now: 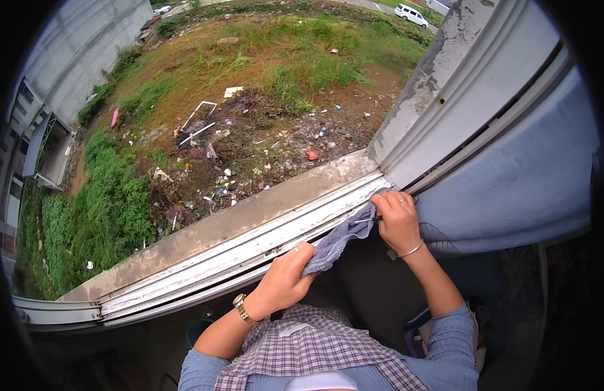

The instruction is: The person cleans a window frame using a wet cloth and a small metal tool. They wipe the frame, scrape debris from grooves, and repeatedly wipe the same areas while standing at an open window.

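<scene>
A grey-blue cloth (336, 246) is stretched between my two hands, just inside the white window track (250, 244). My left hand (282, 280) grips its lower left end with curled fingers. Up by the corner where the track meets the window's side frame, my right hand (398, 220) is closed on the other end. A thin, light-coloured rod (364, 221) with a dark end juts from beside the right fingers across the cloth. What kind of tool it is, I cannot tell. The cloth's upper end touches the track's corner.
A concrete sill (210, 231) runs outside the track, with a littered, weedy lot beyond and below. The white side frame (474, 91) rises at right beside a pale blue panel (510, 176). Under my right arm lies a purplish box-like object (417, 335).
</scene>
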The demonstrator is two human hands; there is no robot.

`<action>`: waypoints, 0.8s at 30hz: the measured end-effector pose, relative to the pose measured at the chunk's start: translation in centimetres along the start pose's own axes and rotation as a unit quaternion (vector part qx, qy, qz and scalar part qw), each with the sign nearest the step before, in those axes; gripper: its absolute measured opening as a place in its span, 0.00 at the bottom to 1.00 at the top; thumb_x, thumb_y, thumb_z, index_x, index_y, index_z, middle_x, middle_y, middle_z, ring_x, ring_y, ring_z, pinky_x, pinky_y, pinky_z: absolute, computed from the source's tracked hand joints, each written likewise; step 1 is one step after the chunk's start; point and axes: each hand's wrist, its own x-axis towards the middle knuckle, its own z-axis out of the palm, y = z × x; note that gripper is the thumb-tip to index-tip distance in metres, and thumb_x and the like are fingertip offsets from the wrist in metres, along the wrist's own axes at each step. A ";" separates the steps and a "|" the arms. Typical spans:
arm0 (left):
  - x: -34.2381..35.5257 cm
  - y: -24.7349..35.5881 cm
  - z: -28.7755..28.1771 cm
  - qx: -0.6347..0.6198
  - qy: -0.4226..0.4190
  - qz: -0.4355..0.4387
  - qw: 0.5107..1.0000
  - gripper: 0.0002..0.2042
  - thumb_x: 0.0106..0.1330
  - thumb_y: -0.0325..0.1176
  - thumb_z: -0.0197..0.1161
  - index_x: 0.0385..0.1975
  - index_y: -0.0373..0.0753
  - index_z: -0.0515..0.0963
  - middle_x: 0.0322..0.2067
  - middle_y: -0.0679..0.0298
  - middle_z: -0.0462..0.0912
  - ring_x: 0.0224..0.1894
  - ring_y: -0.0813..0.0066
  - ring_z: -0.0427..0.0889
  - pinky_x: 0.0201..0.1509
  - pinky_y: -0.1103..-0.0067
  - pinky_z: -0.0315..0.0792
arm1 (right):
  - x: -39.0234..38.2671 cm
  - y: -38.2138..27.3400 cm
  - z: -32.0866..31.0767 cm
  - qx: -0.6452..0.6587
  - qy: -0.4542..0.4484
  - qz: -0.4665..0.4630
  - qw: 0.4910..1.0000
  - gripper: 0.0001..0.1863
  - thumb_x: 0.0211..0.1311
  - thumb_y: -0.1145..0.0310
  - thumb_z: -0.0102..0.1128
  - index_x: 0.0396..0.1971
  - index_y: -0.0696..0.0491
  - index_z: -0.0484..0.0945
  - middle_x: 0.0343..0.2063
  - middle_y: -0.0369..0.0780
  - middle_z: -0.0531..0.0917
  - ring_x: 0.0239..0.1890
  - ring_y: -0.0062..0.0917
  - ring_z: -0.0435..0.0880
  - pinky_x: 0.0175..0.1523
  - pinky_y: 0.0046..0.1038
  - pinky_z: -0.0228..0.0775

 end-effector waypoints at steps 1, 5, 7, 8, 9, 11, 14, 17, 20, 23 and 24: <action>-0.8 -0.2 -0.4 -0.003 0.012 -0.004 1.000 0.13 0.54 0.22 0.63 0.39 0.32 0.72 0.33 0.49 0.73 0.38 0.46 0.74 0.42 0.67 0.69 | -0.1 -0.1 -0.1 0.016 0.003 0.007 1.000 0.14 0.49 0.81 0.58 0.38 0.53 0.77 0.31 0.40 0.77 0.42 0.35 0.79 0.53 0.38 0.66; -5.1 -1.3 -2.3 -0.011 0.003 -0.040 0.999 0.15 0.54 0.20 0.60 0.43 0.31 0.73 0.35 0.50 0.73 0.39 0.48 0.75 0.43 0.66 0.70 | 0.3 -2.8 0.6 0.054 0.008 0.005 0.998 0.14 0.51 0.79 0.60 0.39 0.53 0.78 0.32 0.40 0.79 0.41 0.35 0.79 0.56 0.38 0.66; -7.5 -2.0 -3.2 -0.031 0.004 -0.057 0.998 0.14 0.53 0.20 0.60 0.41 0.31 0.73 0.34 0.51 0.74 0.38 0.50 0.76 0.42 0.68 0.71 | 0.5 -4.8 1.1 0.077 0.006 0.000 0.997 0.14 0.51 0.78 0.61 0.39 0.53 0.78 0.31 0.40 0.79 0.41 0.35 0.79 0.56 0.38 0.66; -8.7 -2.1 -3.9 -0.037 0.012 -0.070 0.997 0.14 0.53 0.20 0.60 0.41 0.31 0.74 0.34 0.52 0.75 0.37 0.50 0.76 0.42 0.69 0.71 | 0.9 -6.2 1.2 0.091 0.006 -0.001 0.996 0.13 0.51 0.78 0.61 0.38 0.53 0.78 0.30 0.39 0.79 0.39 0.35 0.80 0.55 0.38 0.67; -9.8 -2.0 -4.9 -0.044 0.017 -0.080 0.996 0.14 0.53 0.20 0.61 0.41 0.31 0.74 0.34 0.52 0.75 0.37 0.50 0.77 0.42 0.69 0.71 | 1.2 -7.6 1.1 0.103 0.005 -0.006 0.995 0.12 0.50 0.78 0.62 0.37 0.52 0.78 0.29 0.39 0.79 0.38 0.35 0.80 0.55 0.38 0.67; -11.8 -2.4 -6.7 -0.044 0.036 -0.090 0.994 0.15 0.51 0.21 0.61 0.41 0.30 0.75 0.34 0.52 0.76 0.36 0.51 0.78 0.41 0.71 0.72 | 1.7 -10.6 1.6 0.112 0.002 -0.017 0.994 0.12 0.49 0.78 0.63 0.36 0.52 0.79 0.27 0.38 0.79 0.36 0.33 0.80 0.53 0.37 0.68; -16.2 -2.5 -9.6 -0.041 0.057 -0.126 0.989 0.13 0.52 0.22 0.62 0.39 0.31 0.75 0.32 0.53 0.77 0.34 0.53 0.78 0.40 0.72 0.73 | 2.5 -16.5 2.6 0.140 0.008 -0.032 0.990 0.12 0.49 0.76 0.65 0.36 0.53 0.79 0.27 0.37 0.79 0.35 0.32 0.80 0.52 0.35 0.69; -20.6 -2.9 -11.8 -0.061 0.082 -0.104 0.989 0.12 0.53 0.23 0.62 0.38 0.31 0.76 0.31 0.54 0.77 0.33 0.55 0.78 0.39 0.72 0.73 | 2.6 -22.0 3.6 0.111 0.006 -0.034 0.993 0.11 0.52 0.74 0.64 0.38 0.55 0.79 0.29 0.39 0.79 0.35 0.34 0.80 0.52 0.37 0.71; -25.4 -3.5 -13.8 -0.062 0.094 -0.104 0.988 0.12 0.54 0.22 0.62 0.39 0.31 0.75 0.31 0.54 0.75 0.33 0.55 0.77 0.39 0.71 0.72 | 2.6 -26.6 4.6 0.095 0.015 -0.043 0.994 0.11 0.55 0.75 0.63 0.39 0.56 0.80 0.30 0.42 0.79 0.36 0.37 0.80 0.52 0.39 0.73; -30.1 -3.9 -15.7 -0.054 0.121 -0.123 0.984 0.12 0.54 0.22 0.62 0.39 0.31 0.74 0.30 0.54 0.73 0.32 0.55 0.75 0.38 0.71 0.70 | 3.1 -31.9 5.2 0.132 -0.001 -0.079 0.988 0.11 0.53 0.76 0.63 0.38 0.56 0.81 0.31 0.41 0.80 0.36 0.36 0.81 0.48 0.38 0.72; -31.5 -4.1 -16.2 -0.052 0.134 -0.129 0.981 0.12 0.54 0.22 0.62 0.38 0.31 0.74 0.30 0.54 0.74 0.32 0.55 0.75 0.38 0.71 0.70 | 3.5 -33.7 5.3 0.139 -0.003 -0.096 0.986 0.11 0.52 0.76 0.64 0.38 0.56 0.81 0.30 0.40 0.80 0.36 0.35 0.81 0.47 0.37 0.72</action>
